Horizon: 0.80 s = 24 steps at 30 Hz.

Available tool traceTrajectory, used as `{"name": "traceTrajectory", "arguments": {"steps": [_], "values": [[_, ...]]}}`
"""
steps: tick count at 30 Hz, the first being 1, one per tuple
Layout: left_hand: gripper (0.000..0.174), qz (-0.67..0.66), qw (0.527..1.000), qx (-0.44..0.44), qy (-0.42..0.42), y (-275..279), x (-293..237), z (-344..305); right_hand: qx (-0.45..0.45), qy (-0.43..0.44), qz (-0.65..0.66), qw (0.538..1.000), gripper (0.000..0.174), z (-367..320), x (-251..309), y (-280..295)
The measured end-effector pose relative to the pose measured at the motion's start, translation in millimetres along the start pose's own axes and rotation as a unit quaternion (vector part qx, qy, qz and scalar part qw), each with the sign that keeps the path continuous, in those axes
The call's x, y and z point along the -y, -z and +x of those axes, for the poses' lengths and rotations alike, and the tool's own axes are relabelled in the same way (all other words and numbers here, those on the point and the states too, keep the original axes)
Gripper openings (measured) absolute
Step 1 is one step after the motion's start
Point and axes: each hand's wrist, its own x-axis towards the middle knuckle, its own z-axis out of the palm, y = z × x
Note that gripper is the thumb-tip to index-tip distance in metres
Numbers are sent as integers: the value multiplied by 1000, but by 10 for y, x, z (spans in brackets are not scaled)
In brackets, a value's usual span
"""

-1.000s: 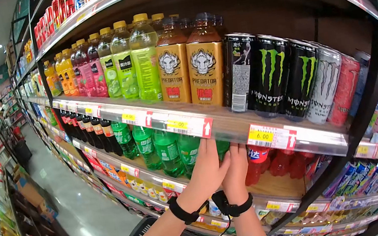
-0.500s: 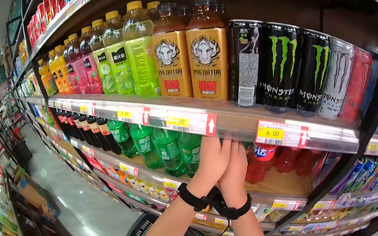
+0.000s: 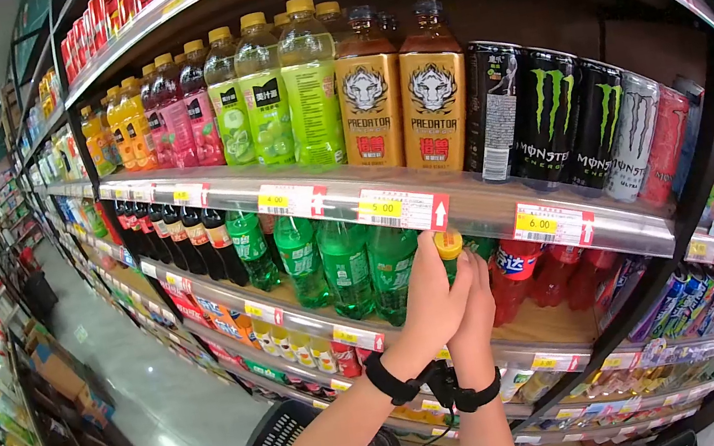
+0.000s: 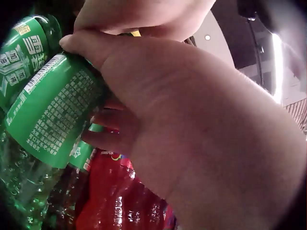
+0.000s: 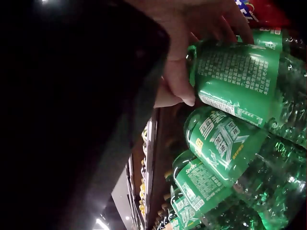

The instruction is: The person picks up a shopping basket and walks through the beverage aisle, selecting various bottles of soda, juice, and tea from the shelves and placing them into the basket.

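Note:
My left hand (image 3: 430,310) and right hand (image 3: 471,303) are close together below the price rail, with a yellow cap (image 3: 448,243) between their upper ends. In the left wrist view, my left hand (image 4: 158,96) curls beside the upper part of a green-labelled bottle (image 4: 57,110), while my right hand (image 4: 144,17) lies across above. The right wrist view shows my right hand (image 5: 196,24) around the shoulder of the same green bottle (image 5: 235,76), thumb on the near side. Its neck is hidden, so whether the yellow cap belongs to it is unclear.
Green bottles (image 3: 345,263) line the shelf to the left, red bottles (image 3: 508,277) to the right. Above run the metal price rail (image 3: 482,227), Predator bottles (image 3: 432,105) and Monster cans (image 3: 545,113). A black basket (image 3: 276,443) is below at left.
The view has shifted, putting the hands and shelf goods slightly farther right. A yellow cap now shows between the hands, which stay together under the rail.

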Motion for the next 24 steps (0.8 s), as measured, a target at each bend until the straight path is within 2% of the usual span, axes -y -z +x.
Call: {"name": "traceTrajectory", "arguments": {"steps": [4, 7, 10, 11, 12, 14, 16, 18, 20, 22, 24], "values": [[38, -24, 999, -28, -28, 15, -65, -131, 30, -23, 46, 998, 46, -91, 54, 78], [39, -2, 999, -38, -14, 28, -56, -253, 58, -84, 144, 984, 45, -175, 72, 143], [42, 22, 998, -47, -30, 15, -23, -337, 103, -153, 150, 971, 43, -187, 47, 190], [45, 34, 998, -35, -51, 28, -57, -366, 67, -94, 164, 980, 39, -239, -67, 164], [45, 35, 995, -39, -86, 20, -85, -413, 64, -114, 172, 976, 38, -281, -64, 231], [47, 55, 986, 18, -155, 162, -293, -492, 37, -171, 399, 900, 27, -447, -243, 262], [57, 65, 974, 62, -210, 315, -411, -630, 74, -93, 306, 945, 59, -530, -123, 442], [65, 99, 963, 80, -236, 562, -421, -835, 132, -28, 277, 951, 76, -444, 100, 521], [65, 140, 961, 77, -228, 774, -304, -1094, 184, -70, 366, 910, 87, -460, 252, 531], [70, 187, 972, 57, -133, 964, -147, -1396, 250, -84, 440, 858, 91, -518, 254, 458], [73, 231, 972, 20, -43, 1118, 85, -1729, 330, -110, 448, 823, 91, -635, 279, 286]]}}
